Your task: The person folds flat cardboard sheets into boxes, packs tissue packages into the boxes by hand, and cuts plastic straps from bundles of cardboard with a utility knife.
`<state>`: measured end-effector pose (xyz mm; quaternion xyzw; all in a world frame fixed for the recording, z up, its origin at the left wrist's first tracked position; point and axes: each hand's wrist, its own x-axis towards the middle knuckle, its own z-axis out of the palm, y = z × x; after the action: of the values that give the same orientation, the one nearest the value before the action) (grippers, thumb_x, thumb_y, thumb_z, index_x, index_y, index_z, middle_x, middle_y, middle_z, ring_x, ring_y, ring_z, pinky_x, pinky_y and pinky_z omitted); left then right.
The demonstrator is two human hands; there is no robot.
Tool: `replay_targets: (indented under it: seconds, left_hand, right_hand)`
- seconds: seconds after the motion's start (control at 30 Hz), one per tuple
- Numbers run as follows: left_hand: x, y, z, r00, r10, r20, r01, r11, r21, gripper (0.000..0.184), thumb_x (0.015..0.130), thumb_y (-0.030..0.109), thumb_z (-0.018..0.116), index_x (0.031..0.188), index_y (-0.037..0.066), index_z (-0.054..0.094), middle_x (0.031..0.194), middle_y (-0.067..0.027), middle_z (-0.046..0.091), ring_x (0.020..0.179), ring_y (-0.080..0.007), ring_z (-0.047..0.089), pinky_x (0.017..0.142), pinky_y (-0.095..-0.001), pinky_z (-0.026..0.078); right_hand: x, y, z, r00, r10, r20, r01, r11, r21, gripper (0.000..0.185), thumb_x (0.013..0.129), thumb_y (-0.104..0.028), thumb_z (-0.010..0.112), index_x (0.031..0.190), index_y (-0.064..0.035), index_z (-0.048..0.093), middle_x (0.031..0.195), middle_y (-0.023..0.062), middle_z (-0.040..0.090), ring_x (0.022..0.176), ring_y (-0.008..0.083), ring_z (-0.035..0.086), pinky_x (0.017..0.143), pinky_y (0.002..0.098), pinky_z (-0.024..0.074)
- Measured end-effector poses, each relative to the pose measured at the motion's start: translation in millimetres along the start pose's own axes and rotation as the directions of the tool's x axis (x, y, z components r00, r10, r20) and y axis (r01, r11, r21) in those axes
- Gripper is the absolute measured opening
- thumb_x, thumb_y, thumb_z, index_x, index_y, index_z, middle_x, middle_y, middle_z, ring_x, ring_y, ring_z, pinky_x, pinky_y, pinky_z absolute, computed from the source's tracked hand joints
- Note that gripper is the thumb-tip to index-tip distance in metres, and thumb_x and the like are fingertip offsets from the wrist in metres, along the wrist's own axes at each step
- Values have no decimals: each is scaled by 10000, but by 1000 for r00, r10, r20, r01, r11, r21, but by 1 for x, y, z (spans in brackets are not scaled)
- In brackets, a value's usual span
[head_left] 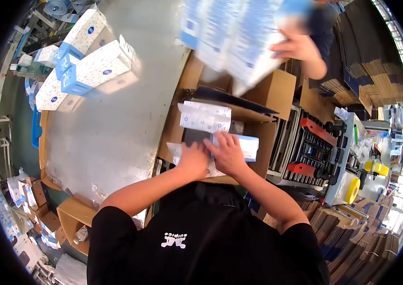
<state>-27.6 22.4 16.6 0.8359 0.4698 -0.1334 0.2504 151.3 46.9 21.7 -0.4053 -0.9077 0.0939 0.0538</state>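
Both of my hands reach into an open cardboard carton (pixel 265 147) holding white-and-blue printed boxes. My left hand (pixel 194 160) has its fingers bent down against a white box (pixel 175 151), whose edge shows beside it. Just ahead of those fingers is a dark grey flat patch (pixel 195 137). My right hand (pixel 229 154) curls its fingers over a blue-and-white box (pixel 250 147), thumb towards the left hand. The fingertips of both hands are partly hidden. Farther in lies a white patterned box (pixel 206 116) with a raised flap.
Opposite, a co-worker's hand (pixel 298 50) holds blurred blue-and-white boxes (pixel 232 38) above another open carton (pixel 279 92). Patterned boxes (pixel 94 69) stand on the grey metal table (pixel 111 137) at left. A roller conveyor with red parts (pixel 317 133) and stacked flat cardboard (pixel 367 57) are at right.
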Motion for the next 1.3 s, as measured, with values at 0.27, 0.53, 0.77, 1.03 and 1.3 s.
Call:
replay_targets:
  seconds: [0.27, 0.53, 0.77, 1.03, 1.3]
  left_hand:
    - [27, -25, 40, 974, -210, 87, 226, 845, -484, 990, 790, 627, 703, 1478, -24, 415, 1500, -259, 440, 1315, -461, 506, 1073, -506, 457]
    - [41, -37, 122, 997, -80, 14, 78, 877, -475, 772, 762, 416, 776, 1346, -22, 527, 1316, -244, 609, 1191, -401, 606, 1004, -471, 504]
    - [-24, -69, 23, 839, -523, -149, 263, 630, -731, 787, 859, 474, 739, 1412, -22, 475, 1374, -166, 621, 1274, -334, 591, 1054, -423, 470]
    - [93, -20, 47, 978, -206, 39, -54, -426, -903, 658, 1019, 606, 453, 1540, 208, 403, 1508, -39, 494, 1385, -209, 423, 1136, -499, 300]
    - [83, -39, 104, 632, -672, -387, 204, 625, -753, 574, 913, 238, 690, 1422, 46, 508, 1398, -180, 556, 1308, -372, 500, 1135, -504, 366]
  right_hand:
    - [-39, 69, -39, 931, 365, 9, -365, 931, 15, 687, 581, -102, 836, 1229, -209, 637, 1462, 215, 464, 1351, 410, 436, 1086, 543, 345]
    - [-53, 47, -82, 949, 197, -245, -97, 926, 366, 381, 589, 13, 769, 923, -142, 670, 1262, 171, 603, 1245, 409, 531, 1021, 506, 417]
    - [-119, 112, 24, 819, 520, 244, -558, 821, 123, 357, 663, -9, 783, 999, -82, 689, 1431, 208, 527, 1356, 425, 467, 1112, 483, 416]
    - [18, 99, -8, 909, 369, -192, -275, 880, 388, 863, 554, -122, 904, 1345, -172, 561, 1494, 228, 418, 1338, 461, 429, 1141, 466, 379]
    - [-1, 28, 38, 982, -98, 159, 89, 994, 66, 493, 718, 6, 604, 1175, -125, 732, 1337, 70, 667, 1320, 313, 550, 1075, 431, 468]
